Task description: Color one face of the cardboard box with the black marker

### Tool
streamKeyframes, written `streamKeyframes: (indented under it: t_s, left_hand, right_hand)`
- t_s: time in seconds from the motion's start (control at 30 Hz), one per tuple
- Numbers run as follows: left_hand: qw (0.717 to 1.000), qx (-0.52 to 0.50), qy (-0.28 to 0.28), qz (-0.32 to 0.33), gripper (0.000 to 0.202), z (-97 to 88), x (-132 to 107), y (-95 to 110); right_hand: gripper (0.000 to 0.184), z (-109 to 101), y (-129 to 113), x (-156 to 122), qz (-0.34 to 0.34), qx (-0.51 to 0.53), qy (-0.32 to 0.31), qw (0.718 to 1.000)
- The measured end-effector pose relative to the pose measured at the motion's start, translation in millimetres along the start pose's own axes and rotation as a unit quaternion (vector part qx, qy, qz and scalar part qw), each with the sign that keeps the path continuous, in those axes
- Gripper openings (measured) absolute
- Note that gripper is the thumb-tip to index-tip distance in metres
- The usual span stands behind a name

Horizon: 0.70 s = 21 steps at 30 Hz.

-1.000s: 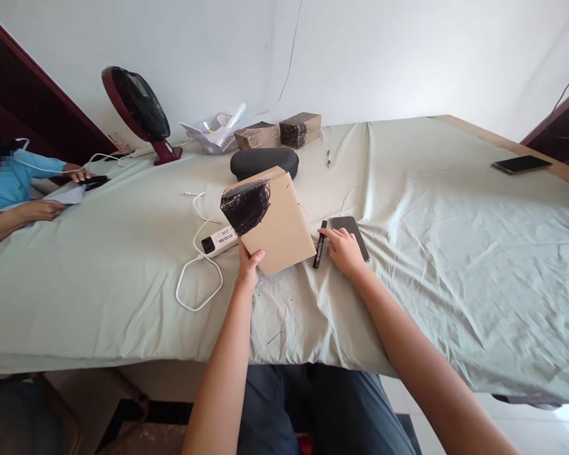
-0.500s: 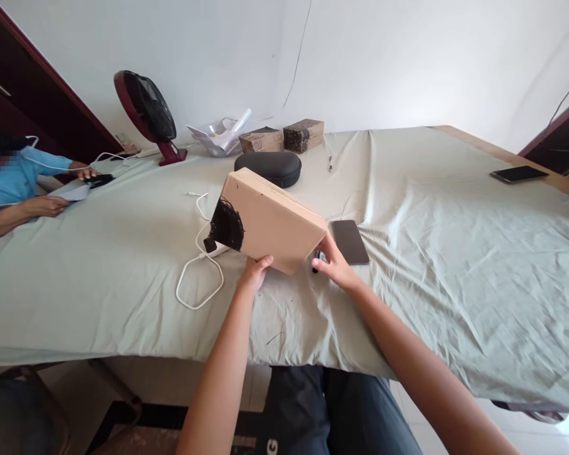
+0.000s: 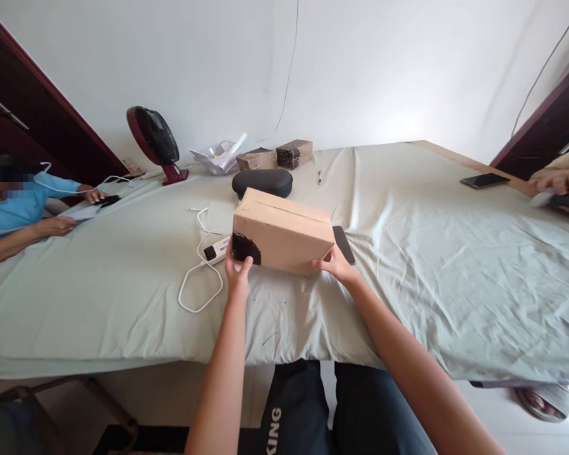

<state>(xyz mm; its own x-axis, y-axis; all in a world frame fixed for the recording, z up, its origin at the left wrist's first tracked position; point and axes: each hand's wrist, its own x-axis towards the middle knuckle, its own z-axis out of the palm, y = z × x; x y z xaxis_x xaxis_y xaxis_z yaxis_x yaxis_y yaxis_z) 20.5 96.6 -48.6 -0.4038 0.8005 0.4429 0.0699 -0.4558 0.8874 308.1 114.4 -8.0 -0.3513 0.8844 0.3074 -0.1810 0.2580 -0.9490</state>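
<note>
Between my two hands is a brown cardboard box (image 3: 284,237) with a black patch on its lower left corner. My left hand (image 3: 238,268) grips that blackened corner, thumb on the near face. At the lower right corner, my right hand (image 3: 334,262) has its thumb on the near face and its fingers round the side. A dark phone (image 3: 345,245) lies partly hidden behind the box and my right hand. Left of my left hand are a white power strip (image 3: 217,250) with a black plug and a looped white cable (image 3: 180,294).
Behind the box lies a black hard case (image 3: 262,183). Further back stand two small cartons (image 3: 294,153), a clear plastic basket (image 3: 218,161) and a fan (image 3: 156,142). One person in blue (image 3: 9,212) sits left; another person's hand (image 3: 557,180) shows right, near a phone (image 3: 484,181).
The box has turned from a tilt to nearly level and come lower. My left hand has shifted left to its black corner. The view has moved slightly.
</note>
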Motion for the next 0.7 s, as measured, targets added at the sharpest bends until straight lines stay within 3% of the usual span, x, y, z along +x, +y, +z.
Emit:
streamKeyframes:
  t_s: [0.2, 0.27, 0.37, 0.43, 0.57, 0.7]
  left_hand:
    - [0.992, 0.122, 0.002, 0.035, 0.049, -13.2, -31.3, 40.0]
    - [0.993, 0.121, -0.011, 0.009, 0.057, -15.4, -44.7, 57.8]
    - [0.995, 0.026, -0.074, -0.055, 0.088, -17.8, -62.1, 86.4]
    - [0.991, -0.031, -0.092, -0.092, 0.096, -18.9, -73.9, 104.5]
    - [0.991, -0.038, -0.011, -0.125, 0.084, -20.6, -103.8, 129.7]
    - [0.992, -0.024, -0.002, -0.127, 0.081, -26.1, -129.1, 130.2]
  right_hand:
    - [0.133, -6.8, -46.9, -31.1, -0.019, -0.084, -0.018, 0.996]
    - [0.13, -3.1, -62.9, -43.3, -0.018, -0.117, -0.024, 0.993]
    - [0.124, 2.3, -84.9, -58.6, -0.038, -0.157, -0.037, 0.986]
    - [0.12, 4.2, -98.6, -68.2, -0.047, -0.166, -0.053, 0.984]
    - [0.118, 7.1, -121.2, -89.6, -0.021, -0.14, -0.106, 0.984]
    - [0.113, 12.7, -126.4, -104.5, 0.01, -0.114, -0.087, 0.99]
